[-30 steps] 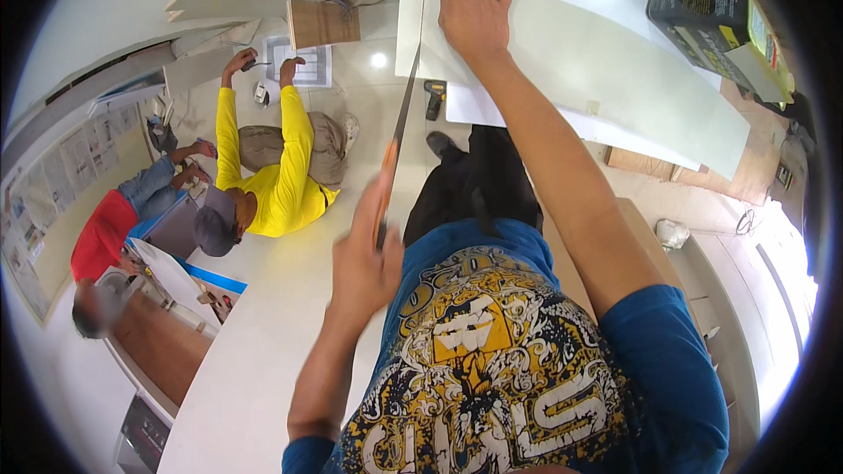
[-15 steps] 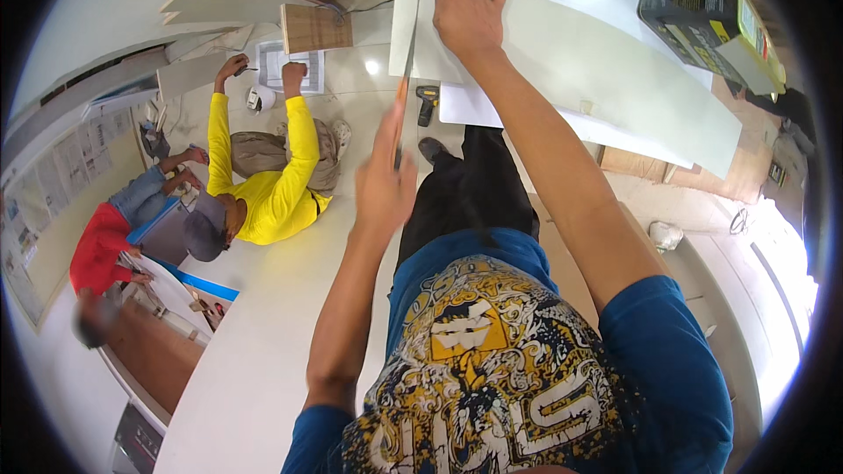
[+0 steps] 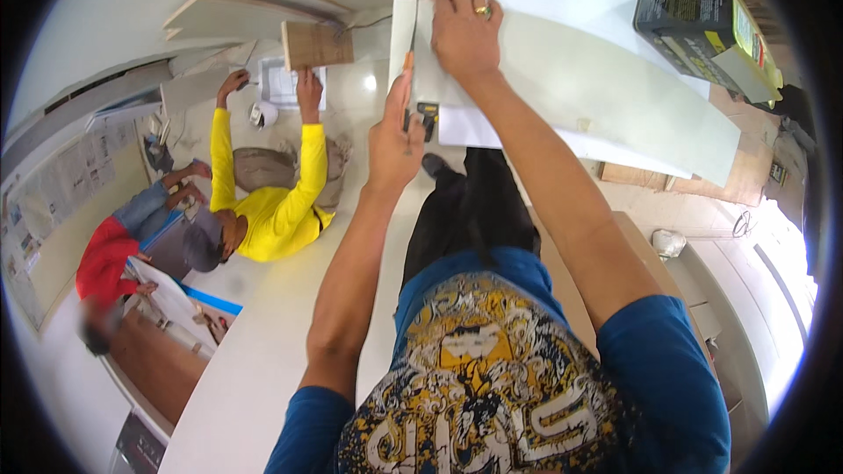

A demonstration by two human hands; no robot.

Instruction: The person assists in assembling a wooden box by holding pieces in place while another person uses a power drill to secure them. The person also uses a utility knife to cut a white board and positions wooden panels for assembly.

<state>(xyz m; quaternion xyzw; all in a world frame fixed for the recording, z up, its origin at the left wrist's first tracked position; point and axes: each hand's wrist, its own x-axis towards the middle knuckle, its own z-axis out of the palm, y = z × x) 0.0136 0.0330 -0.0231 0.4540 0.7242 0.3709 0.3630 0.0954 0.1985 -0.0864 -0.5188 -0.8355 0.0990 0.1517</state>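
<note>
A white sheet point(image 3: 580, 96) on the bench is pinned flat under the spread fingers of the right hand point(image 3: 464, 35), while a thin orange-handled blade point(image 3: 409, 79), gripped in the left hand point(image 3: 392, 145), is set along its left edge, the trimming seemingly unfinished.

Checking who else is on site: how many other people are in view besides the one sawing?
2: a person in a yellow shirt crouched on the floor at left, and a person in red farther left. Others may be hidden.

Two co-workers point(image 3: 263, 202) point(image 3: 110, 254), one white board point(image 3: 580, 96), one dark box point(image 3: 702, 35), one handsaw point(image 3: 408, 79).
</note>
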